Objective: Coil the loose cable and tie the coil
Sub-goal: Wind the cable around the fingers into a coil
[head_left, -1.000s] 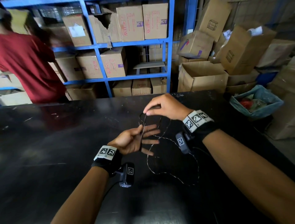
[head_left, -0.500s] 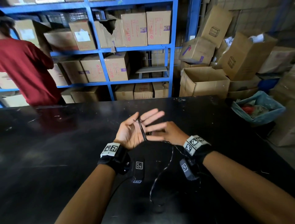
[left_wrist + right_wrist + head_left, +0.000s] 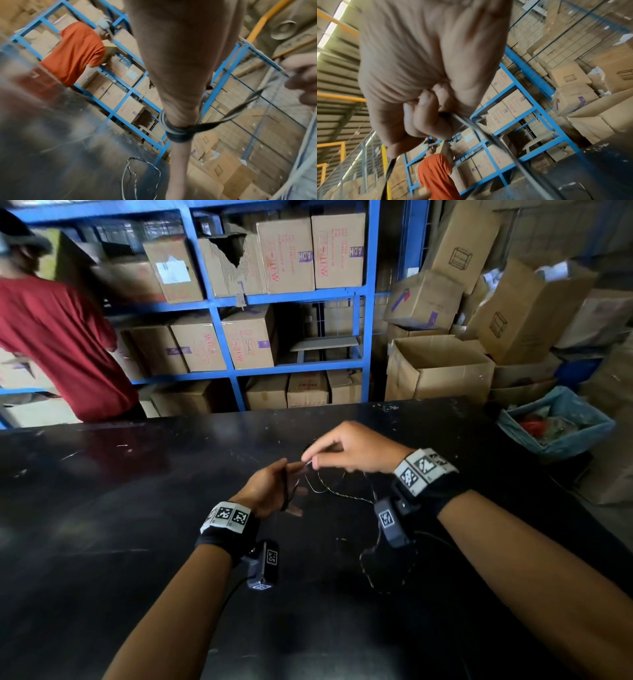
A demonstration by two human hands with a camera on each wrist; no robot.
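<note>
A thin dark cable (image 3: 343, 495) is wound in several turns round my left hand (image 3: 270, 491), whose fingers point right and lie fairly straight. The left wrist view shows the turns as a tight band (image 3: 178, 133) across the fingers. Just beyond the left fingertips, my right hand (image 3: 346, 451) pinches the cable between thumb and forefinger, and the right wrist view shows the strand (image 3: 464, 121) leaving that pinch. The loose tail (image 3: 375, 568) trails under my right wrist onto the black table (image 3: 137, 542), seen as a loop (image 3: 137, 175) in the left wrist view.
A person in a red shirt (image 3: 58, 344) stands beyond the table's far left edge at blue shelving (image 3: 366, 337) full of cardboard boxes. More boxes (image 3: 438, 368) and a bin with a blue liner (image 3: 555, 422) stand at the right.
My right hand has come up from beside the left palm to past the left fingertips, drawing the cable with it. The left hand has turned edge-on. Less loose cable lies on the table.
</note>
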